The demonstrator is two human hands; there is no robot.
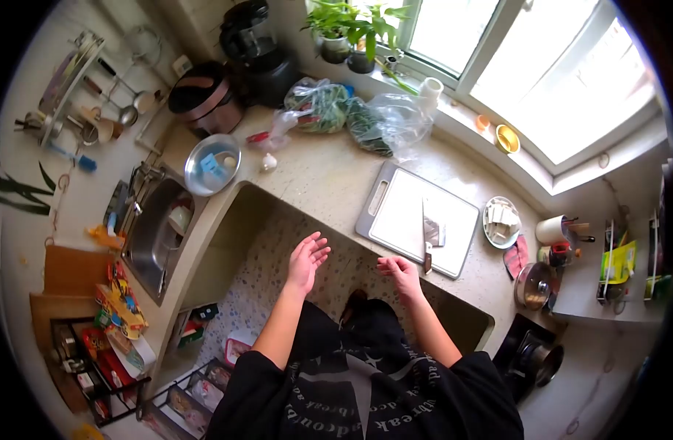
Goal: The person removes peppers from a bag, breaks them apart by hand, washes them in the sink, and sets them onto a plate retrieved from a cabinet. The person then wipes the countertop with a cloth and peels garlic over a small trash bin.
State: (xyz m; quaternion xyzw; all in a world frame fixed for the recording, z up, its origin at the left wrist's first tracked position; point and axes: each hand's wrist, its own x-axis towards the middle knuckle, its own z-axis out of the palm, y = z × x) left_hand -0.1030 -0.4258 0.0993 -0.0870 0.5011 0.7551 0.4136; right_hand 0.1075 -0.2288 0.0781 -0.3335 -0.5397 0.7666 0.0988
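My left hand (308, 262) is held in the air in front of the counter's edge, its fingers stretched out and nothing in it. My right hand (401, 277) is nearest the cutting board, just off its front edge. Its fingers are loosely bent and a little apart, with nothing visible in them. The white cutting board (395, 214) with a grey rim lies on the counter. On it rests a cleaver (434, 230), its brown handle pointing towards me, close to my right hand but apart from it. A bowl of white chunks (503, 221) stands right of the board.
Bagged green vegetables (318, 106) lie at the back below the window. A metal basin (213, 164) and a garlic bulb (269, 162) are to the left, beside the sink (147, 246). A lidded glass pot (534, 284) and a stove (525, 353) stand at the right.
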